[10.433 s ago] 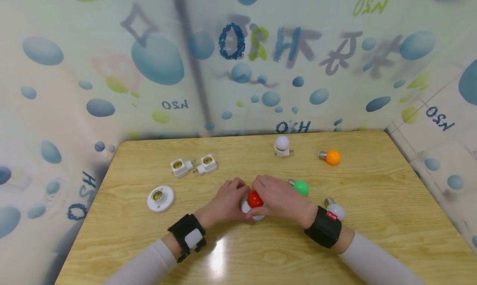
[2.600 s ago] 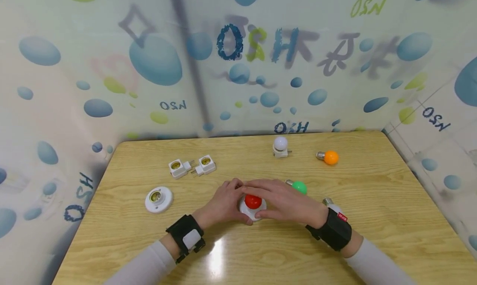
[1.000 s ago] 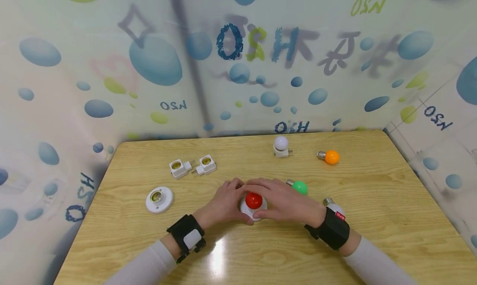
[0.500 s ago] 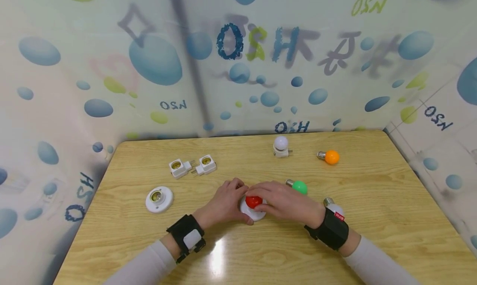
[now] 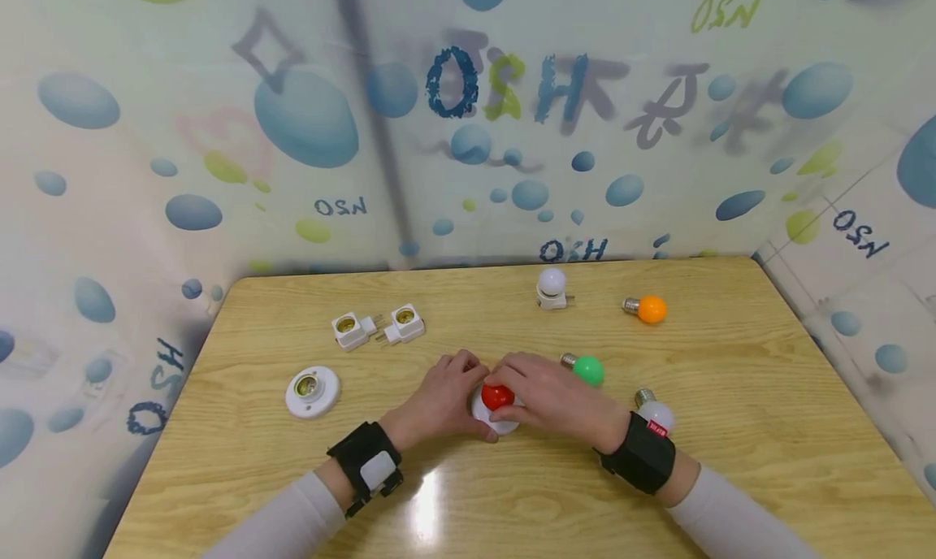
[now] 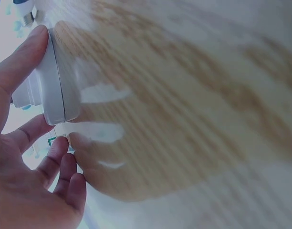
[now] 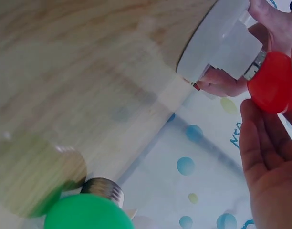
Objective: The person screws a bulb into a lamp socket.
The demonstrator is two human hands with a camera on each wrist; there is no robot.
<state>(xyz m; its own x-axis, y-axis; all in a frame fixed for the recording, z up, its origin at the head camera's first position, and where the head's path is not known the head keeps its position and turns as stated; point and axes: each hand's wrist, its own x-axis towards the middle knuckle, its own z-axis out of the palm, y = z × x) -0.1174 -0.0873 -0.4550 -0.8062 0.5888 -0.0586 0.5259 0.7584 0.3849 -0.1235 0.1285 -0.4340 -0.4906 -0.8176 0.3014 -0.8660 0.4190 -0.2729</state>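
A red light bulb (image 5: 498, 396) stands upright in a round white lamp socket (image 5: 486, 417) on the table. In the right wrist view a strip of the metal screw base shows between the red bulb (image 7: 272, 82) and the socket (image 7: 217, 43). My left hand (image 5: 441, 400) grips the socket's rim from the left; the left wrist view shows thumb and index finger on opposite sides of the socket base (image 6: 53, 81). The fingers and thumb of my right hand (image 5: 552, 396) pinch the red bulb from the right.
Another round socket (image 5: 313, 392) lies at left, with two plug-in sockets (image 5: 351, 330) behind. A white bulb in a plug socket (image 5: 552, 289) stands at the back. Orange (image 5: 651, 309), green (image 5: 588, 370) and white (image 5: 656, 414) bulbs lie at right, the last two near my right arm.
My right fingers, spread around the red bulb a second ago, have curled in onto it, and the right wrist has shifted slightly. My left hand keeps its hold on the socket.
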